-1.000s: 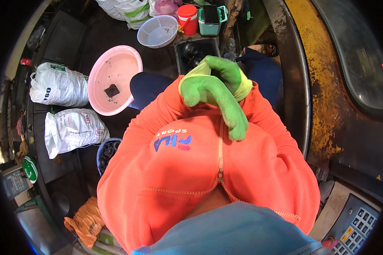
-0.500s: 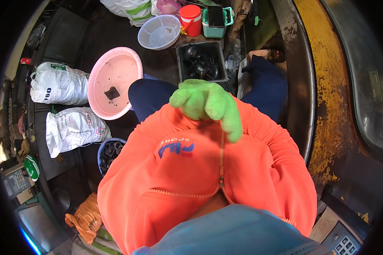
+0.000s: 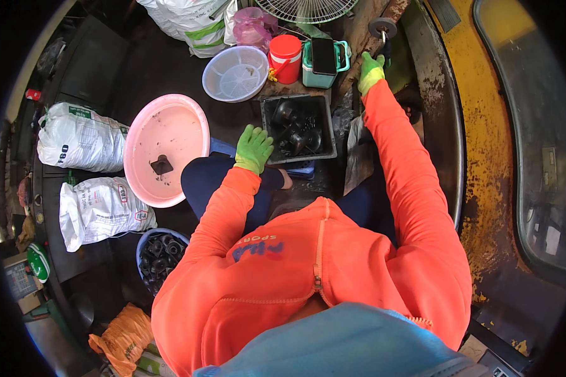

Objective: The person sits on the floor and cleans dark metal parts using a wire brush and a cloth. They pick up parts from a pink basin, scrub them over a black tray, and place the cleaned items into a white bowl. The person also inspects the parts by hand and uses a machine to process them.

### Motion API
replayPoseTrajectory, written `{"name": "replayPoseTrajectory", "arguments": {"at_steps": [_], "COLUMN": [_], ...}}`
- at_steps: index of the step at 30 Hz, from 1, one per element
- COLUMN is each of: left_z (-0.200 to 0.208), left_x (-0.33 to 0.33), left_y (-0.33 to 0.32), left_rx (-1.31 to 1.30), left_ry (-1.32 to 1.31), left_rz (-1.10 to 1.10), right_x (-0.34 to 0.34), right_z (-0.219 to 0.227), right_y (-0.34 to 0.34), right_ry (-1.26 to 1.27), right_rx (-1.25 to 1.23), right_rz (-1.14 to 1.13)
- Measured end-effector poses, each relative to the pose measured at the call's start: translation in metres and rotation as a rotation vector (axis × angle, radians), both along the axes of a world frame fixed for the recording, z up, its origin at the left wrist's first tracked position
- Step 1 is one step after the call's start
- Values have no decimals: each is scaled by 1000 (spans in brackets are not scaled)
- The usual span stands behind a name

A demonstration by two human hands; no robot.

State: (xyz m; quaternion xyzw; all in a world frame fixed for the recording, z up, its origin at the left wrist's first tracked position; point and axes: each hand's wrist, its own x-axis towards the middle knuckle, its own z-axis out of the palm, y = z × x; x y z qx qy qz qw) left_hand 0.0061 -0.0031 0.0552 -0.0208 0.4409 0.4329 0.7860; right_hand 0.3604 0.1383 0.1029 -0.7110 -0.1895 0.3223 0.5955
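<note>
Both my hands wear green gloves and are apart. My left hand [image 3: 255, 149] is over my knee, beside the left edge of a black square tray [image 3: 270, 155], its fingers stretched and nothing in them. Inside the tray lie several dark, shiny cup-like parts [image 3: 297, 139]. Farther off to the right, my right hand [image 3: 371, 74] reaches up beside a dark handle [image 3: 387, 51] below a round metal disc [image 3: 382, 27]. Whether its fingers close round the handle is unclear.
On the left stand a pink basin [image 3: 170, 135] with a dark piece inside, two white sacks [image 3: 82, 138] and a blue tub [image 3: 161, 257] of black parts. Behind the tray are a white basket [image 3: 236, 74], a red jug [image 3: 285, 60] and a green box [image 3: 321, 78]. A rusty yellow panel [image 3: 484, 157] rises right.
My hands have parted from in front of my chest. The left has come down beside the tray; the right has stretched forward and right to the handle. The view has shifted, showing a fan.
</note>
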Motion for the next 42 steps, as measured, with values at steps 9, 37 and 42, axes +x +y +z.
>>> {"name": "replayPoseTrajectory", "arguments": {"at_steps": [9, 37, 42], "left_z": [-9, -128, -125], "left_x": [4, 64, 37], "left_y": [9, 111, 119], "left_rx": [200, 750, 1010], "left_ry": [17, 1713, 1492], "left_rz": [-201, -821, -864], "right_x": [-16, -87, -97], "right_z": [10, -31, -38], "right_y": [-4, -235, -220], "right_ry": [-716, 450, 364], "right_rx": [-99, -279, -254], "right_rz": [-245, 713, 660]}}
